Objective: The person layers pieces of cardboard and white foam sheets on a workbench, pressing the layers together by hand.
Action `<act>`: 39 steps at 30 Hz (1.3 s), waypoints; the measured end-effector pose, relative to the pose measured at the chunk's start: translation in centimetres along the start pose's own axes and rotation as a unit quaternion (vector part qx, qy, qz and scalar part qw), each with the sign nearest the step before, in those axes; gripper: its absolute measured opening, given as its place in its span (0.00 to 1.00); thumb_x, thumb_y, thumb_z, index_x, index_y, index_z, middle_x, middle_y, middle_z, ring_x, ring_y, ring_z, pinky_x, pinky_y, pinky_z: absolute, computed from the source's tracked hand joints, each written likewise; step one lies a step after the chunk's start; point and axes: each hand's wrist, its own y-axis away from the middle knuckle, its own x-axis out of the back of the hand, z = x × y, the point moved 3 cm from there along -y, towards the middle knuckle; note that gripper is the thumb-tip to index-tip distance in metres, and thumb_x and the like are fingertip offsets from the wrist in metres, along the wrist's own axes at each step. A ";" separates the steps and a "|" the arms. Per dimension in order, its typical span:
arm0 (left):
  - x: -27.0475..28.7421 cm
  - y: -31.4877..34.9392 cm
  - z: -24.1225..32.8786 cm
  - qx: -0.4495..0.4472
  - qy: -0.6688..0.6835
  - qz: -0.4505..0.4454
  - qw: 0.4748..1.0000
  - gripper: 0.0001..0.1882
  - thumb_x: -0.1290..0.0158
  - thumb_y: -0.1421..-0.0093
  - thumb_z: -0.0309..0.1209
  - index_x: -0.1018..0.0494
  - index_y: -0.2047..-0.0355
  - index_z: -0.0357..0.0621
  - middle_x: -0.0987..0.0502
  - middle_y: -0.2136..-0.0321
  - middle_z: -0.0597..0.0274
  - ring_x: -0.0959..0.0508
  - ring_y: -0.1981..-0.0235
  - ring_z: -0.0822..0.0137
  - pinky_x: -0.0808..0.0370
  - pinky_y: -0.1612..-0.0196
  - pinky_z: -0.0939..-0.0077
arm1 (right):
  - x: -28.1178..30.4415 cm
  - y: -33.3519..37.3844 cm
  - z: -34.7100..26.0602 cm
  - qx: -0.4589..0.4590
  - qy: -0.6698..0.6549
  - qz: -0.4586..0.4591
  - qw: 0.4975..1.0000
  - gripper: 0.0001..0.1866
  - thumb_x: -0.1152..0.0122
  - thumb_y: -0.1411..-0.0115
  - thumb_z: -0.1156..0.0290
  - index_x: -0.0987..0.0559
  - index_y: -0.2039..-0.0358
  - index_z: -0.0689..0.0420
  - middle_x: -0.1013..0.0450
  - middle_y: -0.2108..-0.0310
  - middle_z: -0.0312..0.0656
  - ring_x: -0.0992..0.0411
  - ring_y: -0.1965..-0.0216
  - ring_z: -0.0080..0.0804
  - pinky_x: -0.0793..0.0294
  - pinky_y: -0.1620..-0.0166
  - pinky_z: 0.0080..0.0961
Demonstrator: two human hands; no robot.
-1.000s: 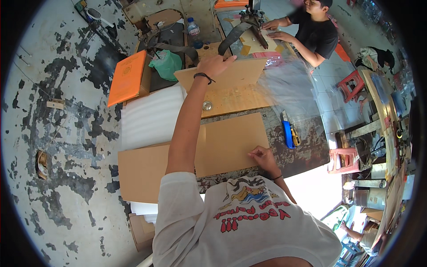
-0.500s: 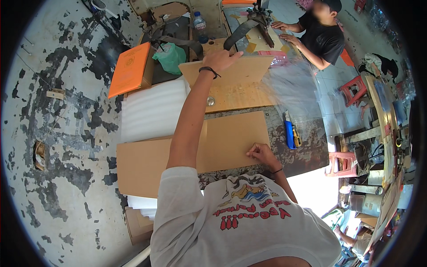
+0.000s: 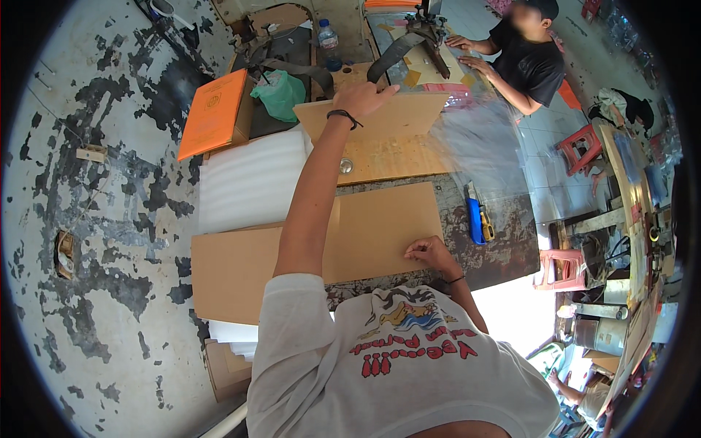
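Two bare hands are at a dark, scuffed table (image 3: 504, 255) beside a wall (image 3: 95, 321) of peeling paint. Clear plastic sheeting (image 3: 482, 139) spreads over its far right, a blue cutter (image 3: 476, 223) nearby; white foam sheets (image 3: 248, 182) lie left, and a co-worker (image 3: 527, 66) stands beyond. The left hand (image 3: 360, 101) is at the top edge of an upright brown board (image 3: 376, 120) on a plywood base (image 3: 387, 162); its fingertips are hidden, so I cannot tell if it grips. The right hand (image 3: 431, 254) curls over a flat brown sheet (image 3: 383, 226) on the table; whether it pinches anything is unclear. The left forearm hides where that sheet meets the brown panel (image 3: 237, 277) at left. Glare washes out the floor at lower right.
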 end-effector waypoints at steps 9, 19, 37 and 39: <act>0.0 -0.1 0.1 -0.006 0.004 -0.007 1.000 0.45 0.65 0.38 0.73 0.19 0.78 0.42 0.18 0.75 0.51 0.17 0.66 0.47 0.23 0.61 0.53 | -0.1 -0.2 0.6 0.028 -0.032 -0.013 0.999 0.05 0.33 0.40 0.76 0.15 0.66 0.65 0.20 0.73 0.36 0.26 0.72 0.19 0.25 0.65 0.19; 0.1 -0.1 0.2 -0.016 0.003 0.007 1.000 0.45 0.64 0.38 0.72 0.18 0.77 0.42 0.17 0.73 0.50 0.17 0.65 0.47 0.23 0.60 0.53 | 0.3 -0.7 1.0 0.019 -0.037 -0.009 0.999 0.07 0.36 0.36 0.73 0.17 0.63 0.64 0.22 0.73 0.33 0.27 0.72 0.16 0.25 0.66 0.17; 0.1 -0.2 -0.2 0.001 0.009 -0.017 1.000 0.44 0.64 0.39 0.73 0.18 0.76 0.44 0.17 0.71 0.52 0.17 0.63 0.48 0.23 0.61 0.54 | 0.2 -0.6 0.5 0.034 -0.029 0.006 0.999 0.10 0.41 0.31 0.70 0.20 0.59 0.65 0.21 0.71 0.34 0.26 0.72 0.17 0.25 0.66 0.17; 0.2 -0.1 -0.3 0.005 0.006 -0.016 1.000 0.44 0.64 0.39 0.73 0.17 0.75 0.44 0.17 0.71 0.53 0.17 0.64 0.49 0.23 0.61 0.53 | 0.1 -0.7 0.3 0.010 0.015 0.012 1.000 0.09 0.37 0.34 0.69 0.19 0.62 0.63 0.22 0.74 0.34 0.26 0.75 0.17 0.25 0.69 0.18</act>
